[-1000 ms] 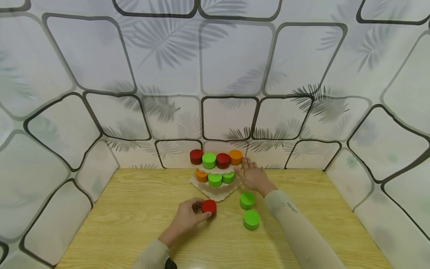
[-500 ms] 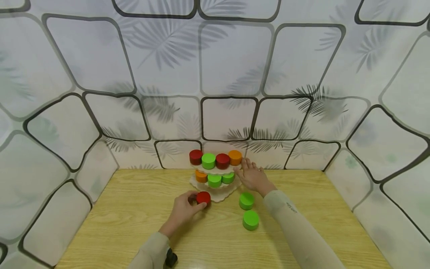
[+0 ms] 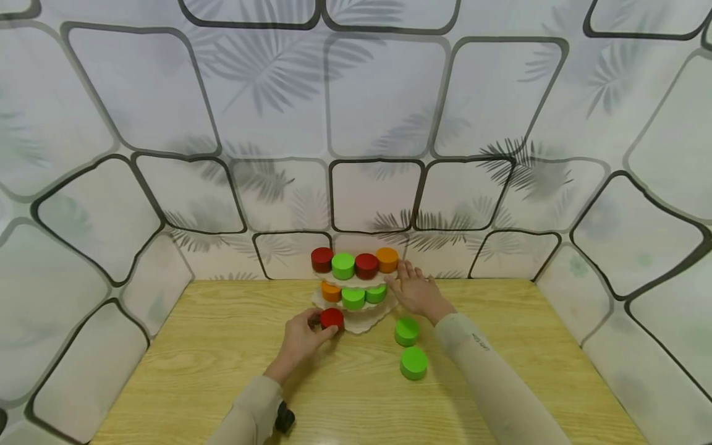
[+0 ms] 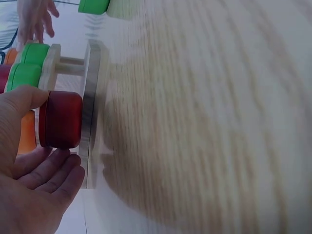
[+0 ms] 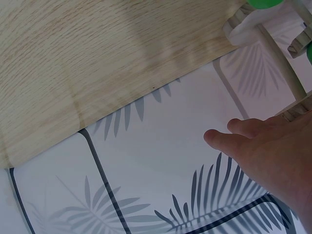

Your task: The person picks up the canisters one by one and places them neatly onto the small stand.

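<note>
My left hand [image 3: 300,340] pinches a red round block [image 3: 332,319] between thumb and fingers, at the front left of the lowest tier of a scalloped wooden stand [image 3: 364,321]. In the left wrist view the red block [image 4: 62,119] is close over the base board [image 4: 91,112]. My right hand [image 3: 418,293] lies with fingers extended at the right side of the top tier. On that tier sit two red blocks, a green one [image 3: 343,266] and an orange one [image 3: 387,259]. An orange block [image 3: 330,292] and two green ones [image 3: 353,298] stand on the tier below.
Two loose green blocks [image 3: 407,332] [image 3: 414,363] lie on the wood-grain table [image 3: 222,346], right of the stand and near my right forearm. A patterned wall covering [image 3: 378,191] rises directly behind the stand and along both sides.
My left hand has carried the red block left and away from me, from in front of the stand to over its lowest tier. The right hand stays at the stand.
</note>
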Available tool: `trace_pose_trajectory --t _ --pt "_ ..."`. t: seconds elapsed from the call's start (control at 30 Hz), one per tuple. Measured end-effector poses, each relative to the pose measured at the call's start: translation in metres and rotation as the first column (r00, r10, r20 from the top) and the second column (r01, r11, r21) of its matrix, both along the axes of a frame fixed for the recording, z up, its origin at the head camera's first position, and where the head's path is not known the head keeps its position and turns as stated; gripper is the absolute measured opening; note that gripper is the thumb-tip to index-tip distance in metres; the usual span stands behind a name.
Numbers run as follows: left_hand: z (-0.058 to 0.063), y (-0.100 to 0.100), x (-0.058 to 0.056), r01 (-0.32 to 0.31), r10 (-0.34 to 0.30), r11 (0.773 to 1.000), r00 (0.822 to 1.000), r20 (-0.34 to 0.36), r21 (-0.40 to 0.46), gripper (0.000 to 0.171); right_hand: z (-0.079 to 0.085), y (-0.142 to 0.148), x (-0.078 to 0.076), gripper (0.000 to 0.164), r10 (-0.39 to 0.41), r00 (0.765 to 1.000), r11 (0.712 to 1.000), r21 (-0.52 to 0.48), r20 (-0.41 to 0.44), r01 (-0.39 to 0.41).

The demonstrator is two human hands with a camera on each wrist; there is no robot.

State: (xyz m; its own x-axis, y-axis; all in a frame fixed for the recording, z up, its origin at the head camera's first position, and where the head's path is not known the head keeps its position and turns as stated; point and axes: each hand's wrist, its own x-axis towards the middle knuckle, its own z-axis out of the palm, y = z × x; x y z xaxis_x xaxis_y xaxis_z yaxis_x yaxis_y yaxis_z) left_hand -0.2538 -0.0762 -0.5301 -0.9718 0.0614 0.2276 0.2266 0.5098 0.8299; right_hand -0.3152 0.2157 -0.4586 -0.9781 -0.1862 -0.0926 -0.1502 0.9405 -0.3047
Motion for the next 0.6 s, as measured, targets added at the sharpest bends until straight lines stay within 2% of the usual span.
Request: trace_pose_trajectory --t 0.3,0.6 --pt "0.0 0.002 -0.011 0.011 -0.012 1.0 0.998 -0.055 -0.027 0.037 -0.001 -0.001 -0.001 0.083 0.0 1.0 1.0 0.015 -0.006 0.0" --pt "-0.001 0.004 -0.018 0.002 -0.003 1.0 1.0 -0.015 -0.028 0.043 -0.003 0.0 -0.001 0.084 0.0 1.0 1.0 0.019 0.005 -0.001"
